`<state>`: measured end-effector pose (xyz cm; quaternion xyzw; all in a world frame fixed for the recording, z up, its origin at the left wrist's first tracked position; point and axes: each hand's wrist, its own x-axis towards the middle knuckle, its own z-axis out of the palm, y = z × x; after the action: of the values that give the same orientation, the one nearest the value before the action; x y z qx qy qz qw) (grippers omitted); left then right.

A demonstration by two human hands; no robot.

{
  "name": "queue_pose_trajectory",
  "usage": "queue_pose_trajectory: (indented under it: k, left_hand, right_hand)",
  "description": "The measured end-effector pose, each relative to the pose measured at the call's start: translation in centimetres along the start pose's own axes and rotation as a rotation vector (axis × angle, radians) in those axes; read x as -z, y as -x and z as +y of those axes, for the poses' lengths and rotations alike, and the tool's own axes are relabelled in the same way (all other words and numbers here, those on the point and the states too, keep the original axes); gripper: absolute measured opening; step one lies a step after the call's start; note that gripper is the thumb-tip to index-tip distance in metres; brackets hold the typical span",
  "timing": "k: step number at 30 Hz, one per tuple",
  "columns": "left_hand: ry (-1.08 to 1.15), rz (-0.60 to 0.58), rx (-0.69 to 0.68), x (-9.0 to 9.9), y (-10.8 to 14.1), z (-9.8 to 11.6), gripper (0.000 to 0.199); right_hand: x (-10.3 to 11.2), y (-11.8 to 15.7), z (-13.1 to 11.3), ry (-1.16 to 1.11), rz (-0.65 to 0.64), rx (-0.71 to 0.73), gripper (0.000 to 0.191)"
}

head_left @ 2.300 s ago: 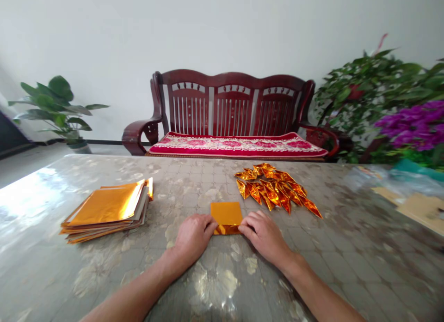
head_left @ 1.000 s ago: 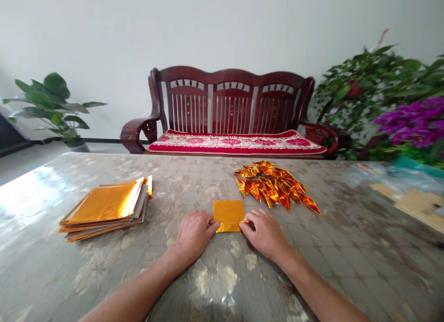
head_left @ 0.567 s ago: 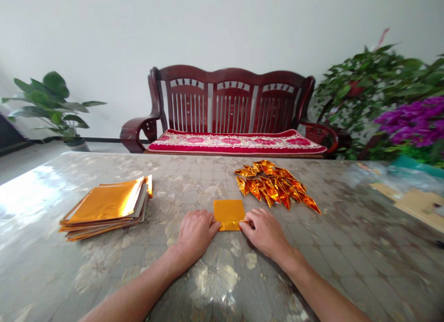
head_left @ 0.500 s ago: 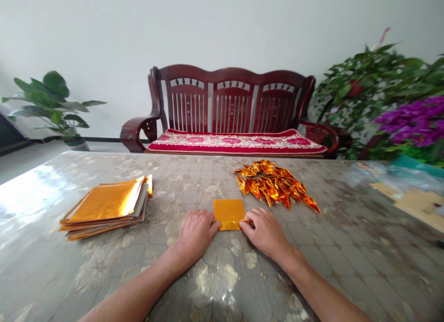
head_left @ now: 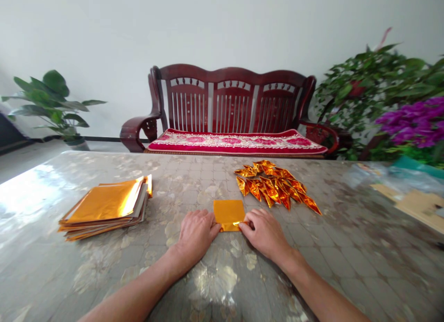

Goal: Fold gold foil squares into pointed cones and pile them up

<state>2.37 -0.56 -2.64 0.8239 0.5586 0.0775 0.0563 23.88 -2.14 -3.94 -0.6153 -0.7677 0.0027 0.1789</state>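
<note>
A small gold foil sheet (head_left: 229, 212) lies on the patterned table (head_left: 166, 285) between my two hands. My left hand (head_left: 198, 227) is closed on its lower left corner, thumb against the edge. Pinched at the lower right corner, the sheet is also held by my right hand (head_left: 262, 228), where the foil is slightly raised and shiny. A stack of larger gold foil sheets (head_left: 104, 203) rests at the left. Behind my right hand lie several folded, pointed gold foil pieces (head_left: 274, 185) in a loose cluster.
Cardboard (head_left: 419, 206) and clear plastic wrapping (head_left: 367, 173) lie at the table's right side. Beyond the far edge stands a dark red wooden bench (head_left: 231, 105) with a floral cushion (head_left: 239, 142). Potted plants (head_left: 52, 105) and purple flowers (head_left: 412, 123) flank it.
The lit fold of foil at my right thumb has shifted slightly. Both hands stay almost in the same place on the sheet.
</note>
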Motion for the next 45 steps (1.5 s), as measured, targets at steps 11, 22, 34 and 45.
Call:
queue_pose_trajectory:
  k: [11,22,34,45]
  left_hand:
    - [-0.022,0.027,-0.026,0.1,0.1,0.0,0.024]
    - [0.002,-0.001,-0.007,0.0,0.1,-0.1,0.023]
    - [0.076,0.022,-0.470,-0.7,0.9,0.5,0.017]
    - [-0.194,-0.024,-0.452,-0.8,2.4,2.3,0.016]
  right_hand:
    - [-0.1,-0.1,0.1,-0.009,0.004,-0.003,0.024]
    - [-0.1,0.0,0.1,-0.025,-0.009,-0.014,0.025]
    - [0.1,0.5,0.0,-0.026,0.130,0.128,0.016]
    - [0.6,1.7,-0.7,0.056,0.022,0.487,0.015]
